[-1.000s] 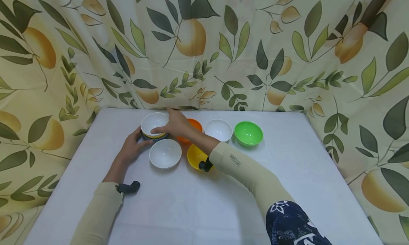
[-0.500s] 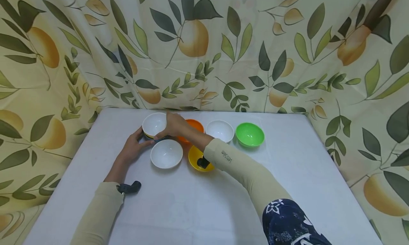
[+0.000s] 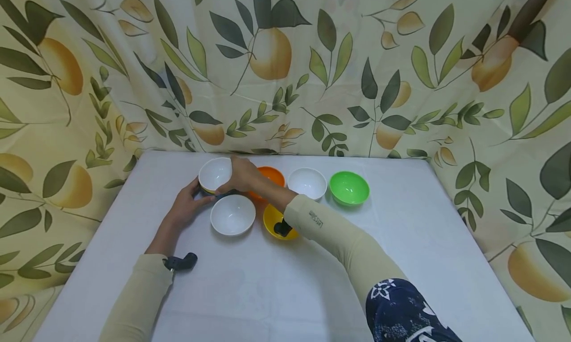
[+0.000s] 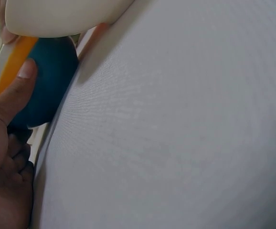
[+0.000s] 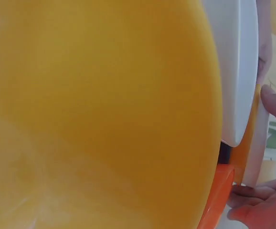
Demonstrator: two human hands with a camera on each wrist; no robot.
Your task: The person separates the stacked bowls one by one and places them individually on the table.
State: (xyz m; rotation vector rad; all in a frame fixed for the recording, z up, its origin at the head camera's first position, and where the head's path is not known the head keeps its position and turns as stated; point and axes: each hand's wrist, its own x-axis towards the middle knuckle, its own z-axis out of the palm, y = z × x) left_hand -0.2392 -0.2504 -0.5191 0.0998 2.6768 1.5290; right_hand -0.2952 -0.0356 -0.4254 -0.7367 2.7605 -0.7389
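At the back left of the table, a white bowl (image 3: 215, 172) sits nested in a yellow bowl (image 4: 17, 62), which rests in a blue bowl (image 4: 54, 81). My left hand (image 3: 184, 205) holds the blue bowl from the left, its thumb against the outer wall and its fingers curled behind. From the right, my right hand (image 3: 244, 176) grips the upper white bowl; in the right wrist view its thumb and fingers span the side of the stack. Just in front stands another white bowl (image 3: 233, 214). Part of the stack's right side is hidden behind the right hand.
An orange bowl (image 3: 273, 174), partly under the right forearm, a white bowl (image 3: 308, 183) and a green bowl (image 3: 349, 188) line the back. A yellow bowl (image 3: 273, 222) stands below the right wrist. A fruit-patterned curtain (image 3: 312, 109) hangs behind the white-covered table (image 3: 250, 292).
The right hand's thumb has shifted from inside the upper white bowl to its near outer side, and that bowl sits slightly lower on the stack. The left hand keeps its place.
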